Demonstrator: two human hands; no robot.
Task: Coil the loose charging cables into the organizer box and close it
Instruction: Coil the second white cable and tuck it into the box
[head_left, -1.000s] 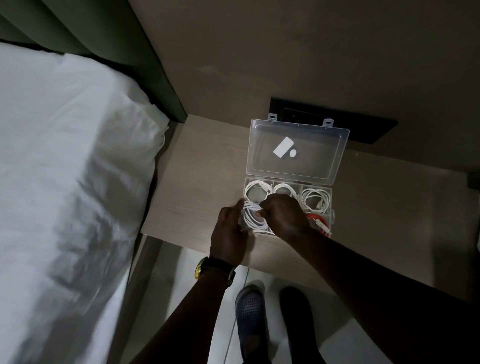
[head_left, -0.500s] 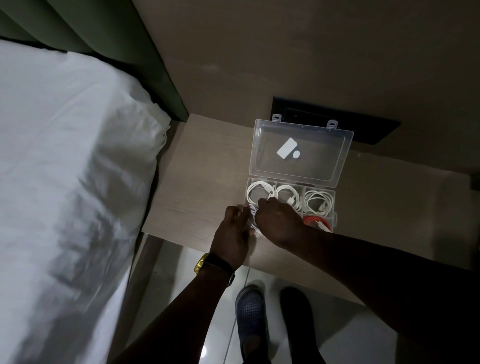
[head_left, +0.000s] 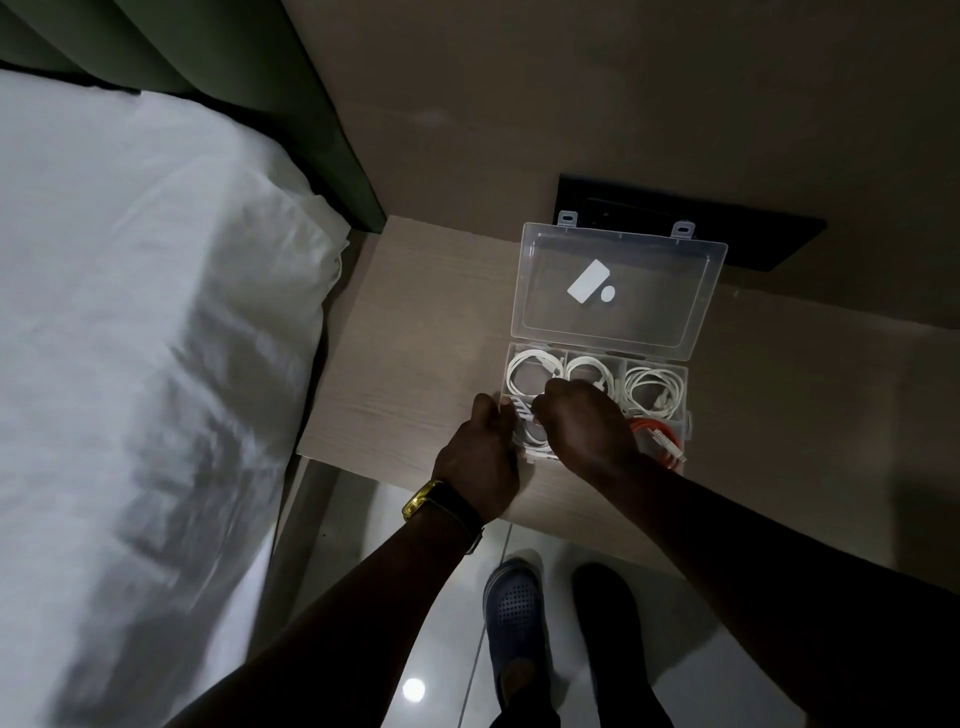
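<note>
Item 1: organizer box (head_left: 688, 410), clear plastic, on the pale wood surface (head_left: 405, 332) beside the bed (head_left: 145, 338). Its lid (head_left: 618, 288) stands open toward the wall, with a white sticker on it.

Item 2: three white coiled cables in the box's far row, one per compartment: left coil (head_left: 531, 373), middle coil (head_left: 592, 370), right coil (head_left: 653, 391).

Item 3: orange cable (head_left: 655, 435), near right compartment, its white plug end over the box's front rim.

Item 4: white cable (head_left: 530, 431), near left compartment, between both hands.

Item 5: left hand (head_left: 480, 457), at the box's near left corner, fingers curled against that white cable and the box wall. I cannot tell how firmly it grips. A gold watch (head_left: 423, 501) is on the wrist.

Item 6: right hand (head_left: 584, 426), closed into a fist over the near row, fingertips pinched down at the white cable.

Item 7: two shoes on the tiled floor (head_left: 363, 597) below the surface edge.
</note>
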